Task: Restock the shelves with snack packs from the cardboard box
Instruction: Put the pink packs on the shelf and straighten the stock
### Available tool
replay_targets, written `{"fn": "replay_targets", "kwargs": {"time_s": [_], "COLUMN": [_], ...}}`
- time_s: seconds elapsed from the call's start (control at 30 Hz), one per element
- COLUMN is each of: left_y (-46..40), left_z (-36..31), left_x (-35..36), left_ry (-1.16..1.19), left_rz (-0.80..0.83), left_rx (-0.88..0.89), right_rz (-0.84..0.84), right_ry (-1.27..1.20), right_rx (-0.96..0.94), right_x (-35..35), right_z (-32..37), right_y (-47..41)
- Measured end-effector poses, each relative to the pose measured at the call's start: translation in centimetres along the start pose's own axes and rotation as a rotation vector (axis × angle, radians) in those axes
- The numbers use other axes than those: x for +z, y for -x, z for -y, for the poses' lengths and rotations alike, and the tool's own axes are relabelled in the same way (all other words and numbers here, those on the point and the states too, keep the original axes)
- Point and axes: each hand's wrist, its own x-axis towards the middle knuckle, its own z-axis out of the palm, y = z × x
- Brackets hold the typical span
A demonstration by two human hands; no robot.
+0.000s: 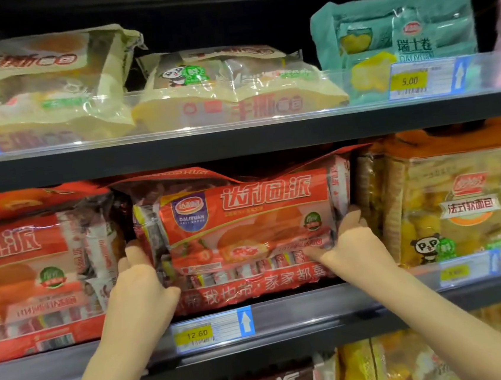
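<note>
Head view: fingers of the left hand (138, 282) and right hand (355, 240) curl round the ends of a red snack pack (248, 236), seating it on the middle shelf (287, 316). Next, likely push it back and let go.

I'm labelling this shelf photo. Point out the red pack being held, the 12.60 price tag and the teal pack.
red pack (246, 218): head view, front panel.
12.60 price tag (196, 334): head view, yellow price patch.
teal pack (411, 30): head view, upper front face.
</note>
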Motion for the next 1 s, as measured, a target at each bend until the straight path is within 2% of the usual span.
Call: {"fn": "replay_targets", "kwargs": {"time_s": [0.17,0.33,0.5,0.8,1.0], "left_y": [0.1,1.2,2.7,5.3,5.5], "left_z": [-0.3,-3.0,-8.1,-18.4,-22.8], "left_x": [-0.3,-0.9,0.1,5.1,7.8], "left_ry": [-0.056,-0.111,0.02,0.29,0.391], "left_rz": [-0.036,-0.09,-0.092,0.132,0.333], "left_rx": [0.058,0.093,0.295,0.553,0.566], "right_rz": [0.03,-0.047,-0.126,-0.355,-0.302], "right_ry": [-0.039,0.042,0.095,0.021,0.087], "right_rx": [0.03,-0.026,-0.143,-0.08,0.14], "right_x": [-0.9,-2.8,-5.0,-7.9,-9.1], "right_z": [-0.6,-0.9,-2.1,-8.9,-13.7], "right_y": [0.2,1.2,2.2,2.0,0.7]}}
